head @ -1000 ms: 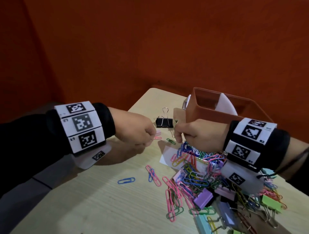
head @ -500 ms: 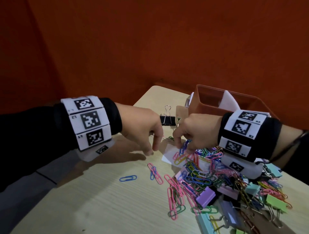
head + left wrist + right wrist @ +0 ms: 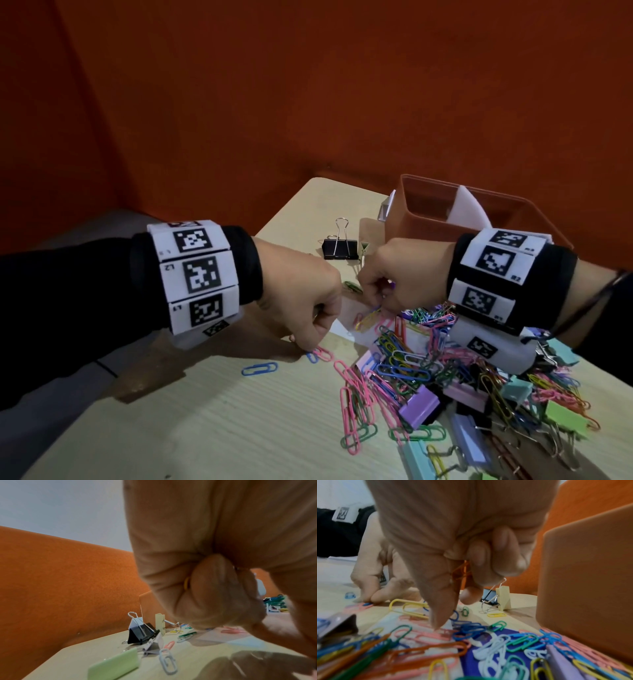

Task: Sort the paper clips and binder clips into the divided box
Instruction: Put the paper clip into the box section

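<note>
A heap of coloured paper clips and pastel binder clips covers the table's right side. Behind it stands the orange divided box with its white divider. My left hand is curled, its fingertips down on the table by a pink and a blue paper clip. A yellow paper clip shows inside its curled fingers. My right hand is curled over the heap's far-left edge and holds orange paper clips in its fist, with the thumb pointing down at the heap.
A black binder clip and a cream one stand left of the box. One blue paper clip lies alone. A green binder clip and a white paper clip lie near the table's left edge. An orange wall stands behind.
Both hands have dropped from their meeting point above the table. The left went down to the pink and blue clips, the right down onto the heap's edge.
</note>
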Available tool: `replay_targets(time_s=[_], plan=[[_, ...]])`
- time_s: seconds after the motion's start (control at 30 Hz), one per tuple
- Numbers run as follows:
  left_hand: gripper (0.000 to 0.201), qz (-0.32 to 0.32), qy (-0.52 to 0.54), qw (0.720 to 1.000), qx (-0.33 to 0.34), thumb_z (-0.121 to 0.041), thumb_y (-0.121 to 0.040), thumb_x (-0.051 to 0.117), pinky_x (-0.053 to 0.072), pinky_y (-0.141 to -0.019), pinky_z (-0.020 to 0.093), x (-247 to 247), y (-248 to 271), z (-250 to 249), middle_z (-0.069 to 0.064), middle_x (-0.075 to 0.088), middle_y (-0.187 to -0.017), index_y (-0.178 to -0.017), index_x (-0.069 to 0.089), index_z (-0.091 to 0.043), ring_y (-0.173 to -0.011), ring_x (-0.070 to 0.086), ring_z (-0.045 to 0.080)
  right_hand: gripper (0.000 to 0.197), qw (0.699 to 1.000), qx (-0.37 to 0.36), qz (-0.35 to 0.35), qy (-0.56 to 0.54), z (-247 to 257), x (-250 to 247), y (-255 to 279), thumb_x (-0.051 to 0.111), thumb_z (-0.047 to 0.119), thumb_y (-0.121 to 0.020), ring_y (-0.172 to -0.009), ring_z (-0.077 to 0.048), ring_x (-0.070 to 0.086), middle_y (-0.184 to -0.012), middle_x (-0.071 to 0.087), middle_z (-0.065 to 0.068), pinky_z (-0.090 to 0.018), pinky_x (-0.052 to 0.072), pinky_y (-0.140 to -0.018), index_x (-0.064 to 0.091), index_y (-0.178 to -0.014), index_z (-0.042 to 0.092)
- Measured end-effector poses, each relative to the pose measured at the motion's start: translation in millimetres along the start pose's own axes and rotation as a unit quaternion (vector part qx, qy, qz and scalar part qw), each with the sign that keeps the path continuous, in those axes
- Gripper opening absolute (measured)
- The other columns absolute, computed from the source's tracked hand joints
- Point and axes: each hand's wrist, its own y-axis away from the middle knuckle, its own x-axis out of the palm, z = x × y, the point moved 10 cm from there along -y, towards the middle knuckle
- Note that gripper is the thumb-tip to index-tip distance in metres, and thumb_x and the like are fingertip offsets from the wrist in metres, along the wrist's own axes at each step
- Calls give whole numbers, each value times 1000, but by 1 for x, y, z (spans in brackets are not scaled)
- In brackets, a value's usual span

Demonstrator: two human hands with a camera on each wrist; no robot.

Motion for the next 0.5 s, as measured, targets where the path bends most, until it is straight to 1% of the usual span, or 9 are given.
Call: replay_targets(time_s=[0.07,0.1,0.2,0.23,0.3,0.37,0.4,0.47,0.5], plan=[[8,-7,14,1000,-4,-17,-76,72,42,-55,21,-3,1,3,-10,55,-52,-70,66,-19,-51,48,4,21,999,9,-28,-23,-6,-8,4,75,13,-71,-54,6,48,-58,51,17,-8,31,-50,60,-67,28],[6,-12,20,1000,-7,-19,-75,74,42,-54,21,-5,2,4,-9,57,-54,-73,68,-17,-51,49,4,20,999,12,-40,-33,-8,-11,6,77,13,-70,-55,10,50,-58,52,17,-7,31,-49,62,-66,26],[18,-15,14,1000,-16,-27,-70,82,37,-49,17,-7,1,7,-6,57,-55,-82,73,-18,-52,49,5,9,997,6,-65,-39,-10,-20,11,78,8,-69,-58,18,48,-56,51,15,-4,32,-48,69,-70,11],[20,-12,5,1000,-15,-28,-69,83,38,-49,18,-5,0,6,-7,57,-55,-82,73,-18,-52,50,6,10,997,8,-65,-39,-10,-20,12,77,7,-69,-59,20,48,-57,50,15,-4,32,-48,68,-70,11],[15,-6,-14,1000,-6,-25,-70,81,42,-53,21,-2,-2,3,-9,58,-58,-79,73,-18,-53,51,6,14,997,18,-60,-46,-12,-17,12,76,6,-70,-62,22,47,-61,49,14,-5,33,-49,66,-73,14],[6,-7,-25,1000,2,-19,-71,76,41,-52,19,1,-4,-1,-9,58,-57,-74,71,-18,-53,50,7,20,996,30,-45,-65,-15,-12,12,74,5,-72,-58,14,50,-63,53,11,-8,35,-51,65,-83,19],[4,-6,-30,1000,5,-17,-71,73,40,-50,18,1,-5,-2,-8,57,-56,-73,69,-19,-52,49,7,28,996,33,-33,-75,-16,-8,12,71,3,-73,-55,10,51,-63,56,9,-10,36,-52,66,-91,24],[3,-4,-29,1000,5,-17,-73,70,39,-51,19,1,-6,-3,-6,55,-56,-72,67,-18,-52,47,9,43,995,39,-20,-84,-18,-4,13,63,1,-77,-54,7,50,-63,56,7,-9,35,-52,64,-106,33],[5,-6,-19,1000,2,-19,-75,68,39,-52,20,0,-6,-1,-5,54,-57,-72,65,-17,-52,46,10,45,995,43,-24,-87,-19,-5,14,59,1,-78,-54,7,50,-62,54,8,-10,35,-54,64,-108,34]])
